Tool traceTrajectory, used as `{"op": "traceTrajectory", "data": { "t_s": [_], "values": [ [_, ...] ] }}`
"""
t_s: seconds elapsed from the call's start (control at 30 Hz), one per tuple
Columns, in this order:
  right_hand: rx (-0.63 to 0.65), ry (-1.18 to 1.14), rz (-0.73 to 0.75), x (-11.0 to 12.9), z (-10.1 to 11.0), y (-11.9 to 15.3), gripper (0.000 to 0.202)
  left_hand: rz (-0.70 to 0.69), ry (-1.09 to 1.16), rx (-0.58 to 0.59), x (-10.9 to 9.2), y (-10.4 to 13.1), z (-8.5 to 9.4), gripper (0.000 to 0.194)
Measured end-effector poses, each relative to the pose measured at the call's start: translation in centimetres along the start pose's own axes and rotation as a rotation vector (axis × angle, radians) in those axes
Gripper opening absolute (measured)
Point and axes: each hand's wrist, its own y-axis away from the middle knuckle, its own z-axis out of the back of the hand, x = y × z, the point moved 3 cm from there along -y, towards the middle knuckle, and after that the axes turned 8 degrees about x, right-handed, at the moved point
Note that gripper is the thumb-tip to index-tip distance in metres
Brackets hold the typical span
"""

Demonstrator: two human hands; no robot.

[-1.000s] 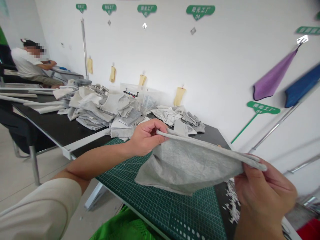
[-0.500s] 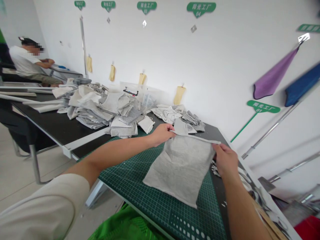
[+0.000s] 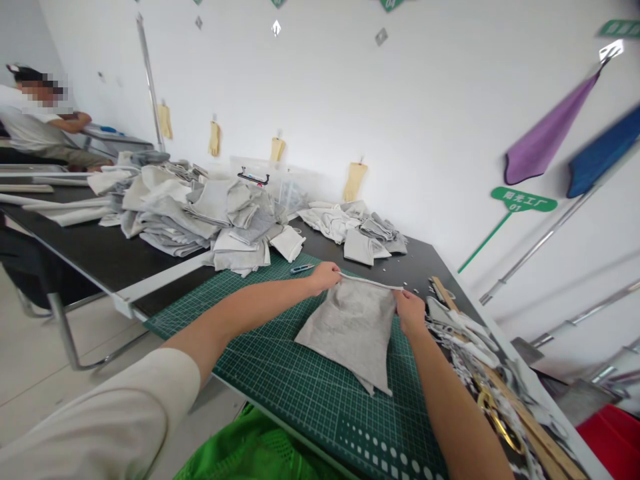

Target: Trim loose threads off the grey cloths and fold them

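A grey piece of cloth with a rolled or hemmed top edge is stretched between my two hands over the green cutting mat. My left hand pinches its far left corner, fingers closed. At the far right corner my right hand grips the same edge, also closed. The cloth's near end hangs toward me, its lower right corner folded so a second layer shows. Just beyond my left hand lies a small utility knife on the mat.
Heaped grey cloths cover the table's left side; a smaller pile lies against the wall. Along the right edge are fabric scraps, gold-handled scissors and a wooden ruler. A seated person is at the far left.
My hands have drawn the cloth lower and nearer together. Its near corner has folded to show a second layer. The view has tilted down, and the utility knife and scissors now show.
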Motion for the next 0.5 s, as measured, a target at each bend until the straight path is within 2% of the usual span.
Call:
{"op": "traceTrajectory", "data": {
  "t_s": [0.1, 0.37, 0.5],
  "values": [
    [-0.041, -0.037, 0.042, 1.1, 0.5, 0.1, 0.034, -0.076, 0.035, -0.008, -1.2, 0.3, 0.8, 0.008],
    [-0.194, -0.127, 0.251, 5.9, 2.6, 0.5, 0.037, -0.315, 0.162, -0.021, -7.3, 1.7, 3.9, 0.011],
    [-0.234, -0.175, 0.35, 7.6, 2.8, 1.3, 0.032, -0.395, 0.276, -0.02, -8.9, 2.7, 4.9, 0.011]
  ]
}}
